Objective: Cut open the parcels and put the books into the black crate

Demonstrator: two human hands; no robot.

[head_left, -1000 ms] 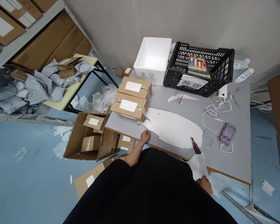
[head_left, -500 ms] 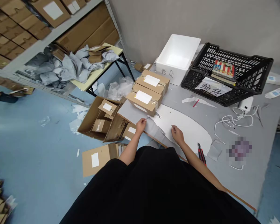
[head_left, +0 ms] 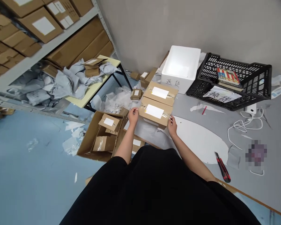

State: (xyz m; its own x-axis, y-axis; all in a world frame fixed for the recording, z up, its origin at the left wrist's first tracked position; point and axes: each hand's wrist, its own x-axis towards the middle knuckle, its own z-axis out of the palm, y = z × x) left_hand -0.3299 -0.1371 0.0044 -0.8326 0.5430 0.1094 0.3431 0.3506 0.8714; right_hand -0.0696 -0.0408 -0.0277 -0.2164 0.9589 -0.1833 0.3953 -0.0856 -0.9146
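As two boxes (head_left: 159, 92) line the bench's (head_left: 259, 184) left end, my left hand (head_left: 133, 117) and right hand (head_left: 172, 126) touch the nearer box (head_left: 154, 111), fingers part-open.

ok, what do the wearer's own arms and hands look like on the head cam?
Left hand and right hand are both bare, no gloves. Forearms uncovered, no watch or wristband visible. Loose plain black sleeves end around the elbows, no markings visible. Too small to tell on rings.
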